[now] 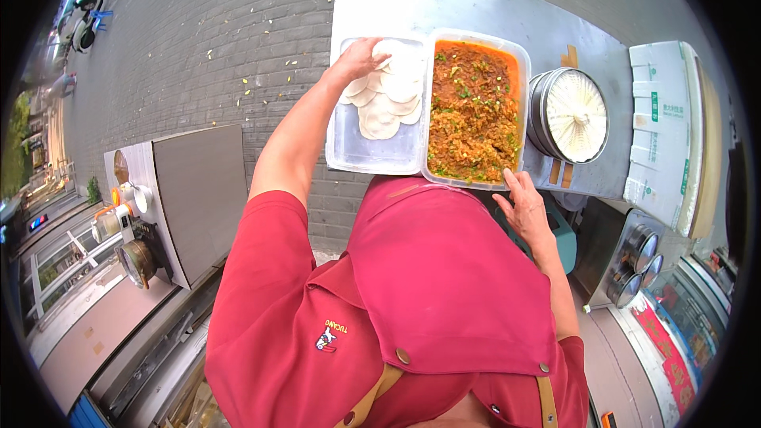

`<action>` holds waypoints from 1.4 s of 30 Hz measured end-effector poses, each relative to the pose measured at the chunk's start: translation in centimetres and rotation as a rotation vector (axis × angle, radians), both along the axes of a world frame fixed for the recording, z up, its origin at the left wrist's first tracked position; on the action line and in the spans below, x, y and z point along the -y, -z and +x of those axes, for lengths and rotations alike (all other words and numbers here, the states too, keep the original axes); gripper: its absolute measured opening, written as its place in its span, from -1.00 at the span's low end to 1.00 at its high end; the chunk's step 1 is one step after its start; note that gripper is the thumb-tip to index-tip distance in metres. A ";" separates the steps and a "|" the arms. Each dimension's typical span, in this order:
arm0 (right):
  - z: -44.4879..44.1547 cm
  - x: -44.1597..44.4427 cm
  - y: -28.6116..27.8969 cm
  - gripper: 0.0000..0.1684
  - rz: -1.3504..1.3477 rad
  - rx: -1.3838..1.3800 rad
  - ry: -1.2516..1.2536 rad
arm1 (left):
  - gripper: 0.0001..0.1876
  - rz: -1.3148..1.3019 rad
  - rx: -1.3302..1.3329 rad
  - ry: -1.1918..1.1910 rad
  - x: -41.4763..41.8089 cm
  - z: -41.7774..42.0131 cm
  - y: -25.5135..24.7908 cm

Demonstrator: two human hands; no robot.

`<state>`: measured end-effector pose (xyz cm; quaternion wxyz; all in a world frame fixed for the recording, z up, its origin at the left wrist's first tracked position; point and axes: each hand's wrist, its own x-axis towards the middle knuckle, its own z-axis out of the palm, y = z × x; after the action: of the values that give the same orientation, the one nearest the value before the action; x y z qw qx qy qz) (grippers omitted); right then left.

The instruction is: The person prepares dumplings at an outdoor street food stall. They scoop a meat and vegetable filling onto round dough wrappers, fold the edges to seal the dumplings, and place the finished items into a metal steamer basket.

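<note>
My left hand [360, 59] reaches onto a pile of round white dough wrappers [380, 114], its fingertips at the upper wrappers. Whether it grips one is hard to see. The wrappers lie overlapping in a shallow translucent plastic tray [351, 154]. Beside it, touching or nearly so, a deeper translucent plastic tub [525, 71] holds a reddish-brown chopped filling [472, 113] with green bits and orange oil. My right hand [527, 208] is at the tub's near right corner, fingers spread. Something thin and dark may be at its index finger, too small to tell.
Stacked round steamers [575, 116] with a woven liner stand right of the tub on the metal table [571, 30]. A white foam box [663, 137] is at the table's right end. A grey-topped stand [199, 202] is to the left, and a teal object [562, 232] sits below the table.
</note>
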<state>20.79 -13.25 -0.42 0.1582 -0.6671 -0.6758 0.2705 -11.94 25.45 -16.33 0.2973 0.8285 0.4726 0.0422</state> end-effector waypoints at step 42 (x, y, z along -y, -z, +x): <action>0.1 -6.3 -1.4 -0.86 0.254 -0.054 0.013 | -0.68 -0.195 0.372 -0.321 2.5 -6.3 -8.8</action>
<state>20.93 -6.97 1.01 0.2614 -0.6385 -0.6958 0.1997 -18.25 22.94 -7.55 0.4469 0.6885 0.5370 0.1946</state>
